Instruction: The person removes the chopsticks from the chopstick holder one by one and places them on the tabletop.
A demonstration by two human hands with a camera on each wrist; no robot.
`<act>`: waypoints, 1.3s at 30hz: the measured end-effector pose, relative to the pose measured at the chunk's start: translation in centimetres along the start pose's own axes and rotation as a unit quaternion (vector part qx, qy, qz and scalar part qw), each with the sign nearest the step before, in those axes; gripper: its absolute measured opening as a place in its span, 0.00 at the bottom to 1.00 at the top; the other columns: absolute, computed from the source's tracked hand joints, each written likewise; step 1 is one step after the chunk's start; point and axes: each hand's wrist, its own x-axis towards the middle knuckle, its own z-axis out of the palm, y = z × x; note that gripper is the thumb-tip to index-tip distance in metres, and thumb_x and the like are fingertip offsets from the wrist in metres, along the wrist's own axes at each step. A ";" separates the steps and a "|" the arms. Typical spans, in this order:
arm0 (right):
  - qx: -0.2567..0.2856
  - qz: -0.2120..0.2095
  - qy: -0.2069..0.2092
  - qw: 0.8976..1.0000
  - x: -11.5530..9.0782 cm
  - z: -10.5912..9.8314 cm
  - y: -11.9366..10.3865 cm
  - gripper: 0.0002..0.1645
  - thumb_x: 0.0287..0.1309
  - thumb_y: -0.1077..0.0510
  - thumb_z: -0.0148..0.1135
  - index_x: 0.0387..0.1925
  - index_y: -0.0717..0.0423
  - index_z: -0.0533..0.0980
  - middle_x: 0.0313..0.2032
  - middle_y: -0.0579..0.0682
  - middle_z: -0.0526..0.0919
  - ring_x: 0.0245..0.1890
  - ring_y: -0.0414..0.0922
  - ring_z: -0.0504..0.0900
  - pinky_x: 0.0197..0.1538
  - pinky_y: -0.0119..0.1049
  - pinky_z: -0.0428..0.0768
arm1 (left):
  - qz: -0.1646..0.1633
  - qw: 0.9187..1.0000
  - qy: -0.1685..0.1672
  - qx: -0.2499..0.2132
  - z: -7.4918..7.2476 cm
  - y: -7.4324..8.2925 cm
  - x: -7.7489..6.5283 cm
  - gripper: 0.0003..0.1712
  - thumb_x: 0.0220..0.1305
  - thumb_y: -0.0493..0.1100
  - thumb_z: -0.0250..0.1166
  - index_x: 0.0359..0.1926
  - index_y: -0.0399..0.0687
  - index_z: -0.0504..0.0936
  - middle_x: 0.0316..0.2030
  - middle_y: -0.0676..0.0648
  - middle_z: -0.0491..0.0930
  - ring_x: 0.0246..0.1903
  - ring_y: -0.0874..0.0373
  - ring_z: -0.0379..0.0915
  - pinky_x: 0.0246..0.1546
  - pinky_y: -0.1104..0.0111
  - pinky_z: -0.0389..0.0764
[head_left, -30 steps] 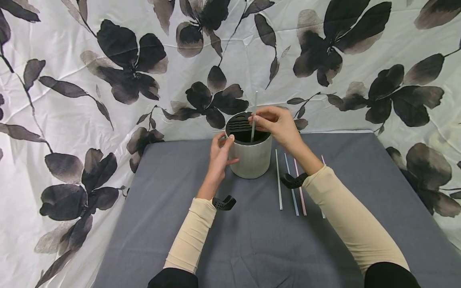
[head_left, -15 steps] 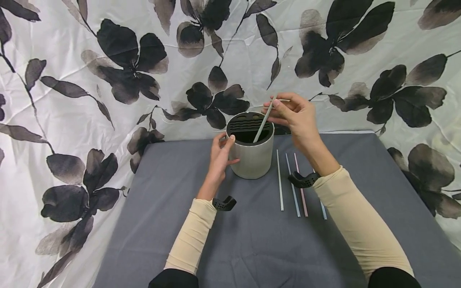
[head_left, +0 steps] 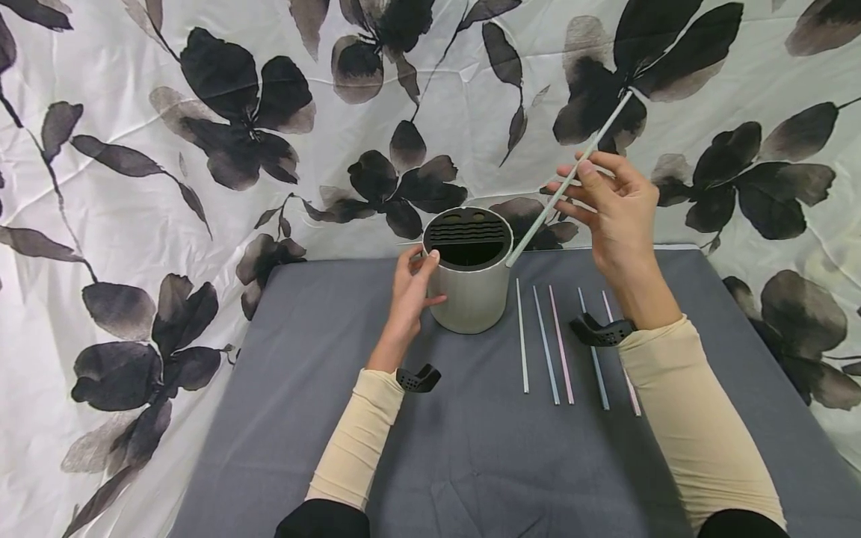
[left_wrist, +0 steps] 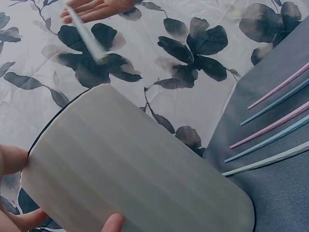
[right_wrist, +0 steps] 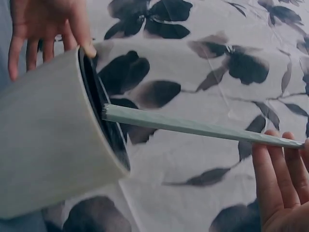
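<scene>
A pale round utensil holder point(head_left: 468, 302) with a dark slotted insert point(head_left: 464, 226) stands upright on the table. My left hand point(head_left: 409, 295) grips its left side, the thumb at the rim and the fingers against the wall. My right hand point(head_left: 622, 213) pinches a pale green chopstick point(head_left: 561, 187) to the right of and above the holder. The chopstick is tilted, its lower end beside the rim's right edge in the head view and its upper end pointing up to the right. In the right wrist view the chopstick point(right_wrist: 183, 125) spans from near the holder's mouth to the fingers.
Several chopsticks lie side by side on the grey table point(head_left: 430, 463), right of the holder: pale green point(head_left: 522, 336), blue point(head_left: 546, 345), pink point(head_left: 560, 344), another blue point(head_left: 597, 373) and another pink point(head_left: 632, 392). A floral cloth point(head_left: 323, 134) hangs behind the table.
My right hand has drawn the pale green chopstick out of the holder's mouth and carried it up and to the right, tilting it. My left hand has stayed on the holder.
</scene>
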 end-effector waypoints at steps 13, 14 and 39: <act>-0.100 0.093 0.051 0.989 -2.3 -6.5 1.9 0.18 0.64 0.62 0.72 0.53 0.64 0.85 0.34 0.49 0.93 0.30 0.44 0.93 0.32 0.34 0.92 | 0.001 1.000 -0.002 0.002 0.0 -0.1 0.0 0.36 0.74 0.60 0.63 0.76 0.56 0.66 0.71 0.41 0.64 0.71 0.46 0.65 0.42 0.51 0.94; -0.111 0.102 0.053 0.987 -2.5 -7.0 2.2 0.17 0.64 0.61 0.72 0.53 0.62 0.85 0.34 0.48 0.93 0.29 0.43 0.92 0.32 0.33 0.91 | -0.001 1.000 -0.002 0.002 0.0 -0.1 0.0 0.36 0.74 0.60 0.63 0.76 0.56 0.66 0.71 0.41 0.64 0.71 0.47 0.65 0.42 0.50 0.93; -0.316 0.259 0.073 0.910 -8.2 -14.7 9.3 0.23 0.68 0.55 0.70 0.58 0.65 0.82 0.28 0.32 0.87 0.26 0.34 0.85 0.29 0.27 0.89 | 0.003 1.000 -0.002 0.006 0.0 0.1 0.0 0.34 0.74 0.61 0.63 0.75 0.57 0.67 0.70 0.41 0.64 0.70 0.48 0.65 0.45 0.46 0.92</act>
